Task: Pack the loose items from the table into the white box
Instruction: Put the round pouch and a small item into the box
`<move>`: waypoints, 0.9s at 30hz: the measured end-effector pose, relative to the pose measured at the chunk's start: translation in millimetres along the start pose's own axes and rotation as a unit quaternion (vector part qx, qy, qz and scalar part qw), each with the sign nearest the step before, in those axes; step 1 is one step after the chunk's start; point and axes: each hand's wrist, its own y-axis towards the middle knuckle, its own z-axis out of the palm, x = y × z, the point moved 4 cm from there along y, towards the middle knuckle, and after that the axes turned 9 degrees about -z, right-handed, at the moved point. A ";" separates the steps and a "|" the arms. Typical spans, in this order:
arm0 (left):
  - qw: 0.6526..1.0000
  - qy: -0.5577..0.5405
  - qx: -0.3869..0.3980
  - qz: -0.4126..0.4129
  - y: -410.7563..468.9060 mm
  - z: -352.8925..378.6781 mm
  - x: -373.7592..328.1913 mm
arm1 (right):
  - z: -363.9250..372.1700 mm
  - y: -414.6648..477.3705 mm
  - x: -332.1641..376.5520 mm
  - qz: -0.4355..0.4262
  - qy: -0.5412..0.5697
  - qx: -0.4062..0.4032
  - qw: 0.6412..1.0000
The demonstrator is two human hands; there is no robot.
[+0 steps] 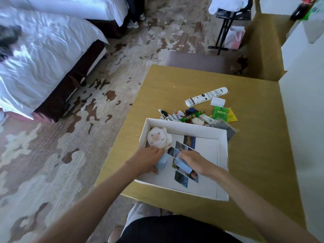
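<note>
Placement step: seat both held pieces flat

Left hand point(149, 158) grips a pale blue block point(161, 163) at the near-left side of the white box point(185, 126), just beside the round bear pouch point(157, 138) in the far-left corner. Right hand point(192, 160) grips a second pale blue block point(183, 164) over the photos point(182, 178) on the box floor. Set each block flat and tight to the left wall to save floor space. Loose items point(192, 116) lie on the table point(254, 155) beyond the box's far edge.
</note>
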 end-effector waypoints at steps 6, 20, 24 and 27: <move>0.989 0.126 -0.059 0.053 -11.0 5.7 -3.2 | 13.3 3.7 -2.1 -0.037 -0.187 0.060 0.980; 0.983 0.107 0.006 0.146 -18.0 7.3 7.0 | 28.6 7.5 8.5 -0.115 -0.286 0.036 0.951; 0.979 0.118 -0.012 0.167 -25.7 8.0 16.1 | 40.3 10.4 11.2 -0.083 -0.209 0.056 0.973; 0.979 0.117 0.005 0.168 -27.8 6.4 19.1 | 51.4 12.3 11.2 -0.075 -0.184 0.073 0.977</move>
